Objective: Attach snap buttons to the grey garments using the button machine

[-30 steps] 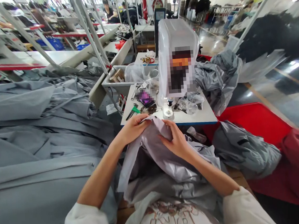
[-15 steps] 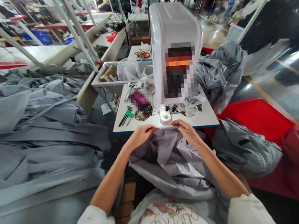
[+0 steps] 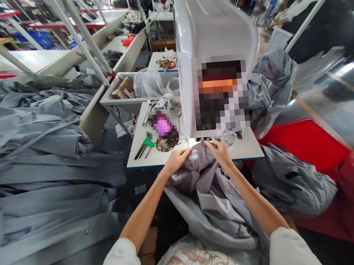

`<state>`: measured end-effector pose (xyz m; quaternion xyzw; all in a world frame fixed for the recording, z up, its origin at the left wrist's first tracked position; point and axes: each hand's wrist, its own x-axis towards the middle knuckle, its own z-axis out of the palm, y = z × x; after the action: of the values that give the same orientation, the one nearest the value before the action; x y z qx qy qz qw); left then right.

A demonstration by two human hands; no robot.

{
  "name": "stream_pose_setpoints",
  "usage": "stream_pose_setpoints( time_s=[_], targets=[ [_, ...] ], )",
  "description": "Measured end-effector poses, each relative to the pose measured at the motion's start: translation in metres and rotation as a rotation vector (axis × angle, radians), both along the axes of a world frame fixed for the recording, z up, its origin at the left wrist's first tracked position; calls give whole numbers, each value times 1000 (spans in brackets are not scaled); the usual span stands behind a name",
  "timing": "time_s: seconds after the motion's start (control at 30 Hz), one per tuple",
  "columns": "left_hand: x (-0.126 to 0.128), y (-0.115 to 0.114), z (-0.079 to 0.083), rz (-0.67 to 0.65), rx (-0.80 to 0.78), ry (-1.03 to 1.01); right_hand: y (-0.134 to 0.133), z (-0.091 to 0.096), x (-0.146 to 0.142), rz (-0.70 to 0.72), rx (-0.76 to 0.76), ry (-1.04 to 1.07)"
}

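A crumpled grey garment [image 3: 209, 195] runs from my lap up onto the small white machine table [image 3: 251, 148]. My left hand [image 3: 176, 160] pinches the garment's top edge on the table's front, fingers closed on the cloth. My right hand [image 3: 219, 153] grips the same edge a little to the right, right under the white machine head [image 3: 212, 35]. The machine's base plate is hidden behind the cloth and the head.
A big heap of grey garments [image 3: 45, 167] fills the left side. More grey cloth [image 3: 294, 180] lies over a red bin [image 3: 309, 142] on the right. Tools, a green-handled snipper [image 3: 148, 142] and a grey tray [image 3: 113, 100] sit by the machine. Other workers sit far back.
Both hands have pushed the garment's edge forward and up onto the table, under the machine head. My view has moved closer to the machine.
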<state>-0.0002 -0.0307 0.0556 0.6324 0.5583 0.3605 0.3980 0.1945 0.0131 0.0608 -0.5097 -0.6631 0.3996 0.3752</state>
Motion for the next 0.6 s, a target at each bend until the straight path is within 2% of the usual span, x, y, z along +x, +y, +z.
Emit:
stream_pose_setpoints(
  time_s=[0.17,0.27,0.6],
  targets=[
    [10,22,-13,196,72,139,15,-17,-5,-119,74,-52],
    [17,26,-20,274,82,260,19,-26,-5,-154,78,-100],
    [17,18,-35,322,84,662,14,-40,-7,-138,111,-86]
  ],
)
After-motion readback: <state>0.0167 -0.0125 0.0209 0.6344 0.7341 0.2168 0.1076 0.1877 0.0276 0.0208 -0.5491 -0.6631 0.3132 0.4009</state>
